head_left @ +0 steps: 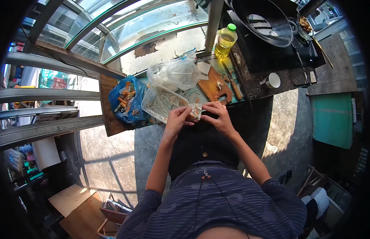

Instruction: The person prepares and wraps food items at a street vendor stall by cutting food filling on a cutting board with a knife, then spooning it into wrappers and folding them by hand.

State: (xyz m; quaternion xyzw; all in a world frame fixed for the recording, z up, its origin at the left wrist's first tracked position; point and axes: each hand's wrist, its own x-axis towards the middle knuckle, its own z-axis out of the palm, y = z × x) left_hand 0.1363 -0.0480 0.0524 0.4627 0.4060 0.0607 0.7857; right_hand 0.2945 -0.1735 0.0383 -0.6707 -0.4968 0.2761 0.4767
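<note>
Over the near edge of the counter, both hands hold a small square white wrapper [195, 109] with bits of filling on it. My left hand [177, 122] pinches its left side, and my right hand [220, 118] has thumb and fingers closed on the right side. Just left of them lies a clear plastic tray [148, 104] with whitish smears inside. A wooden cutting board [210, 85] sits beyond my right hand, bearing a scrap of filling; square white wrappers [204, 68] lie at its far end. A knife [234, 85] rests along the board's right side.
A blue plastic bag [142, 85] of orange and pale scraps stands at left, a whitish plastic bag [175, 73] behind the tray. An oil bottle [226, 42], wok [278, 34] and paper cup [273, 80] are at right. Window frames [153, 40] border the counter's back.
</note>
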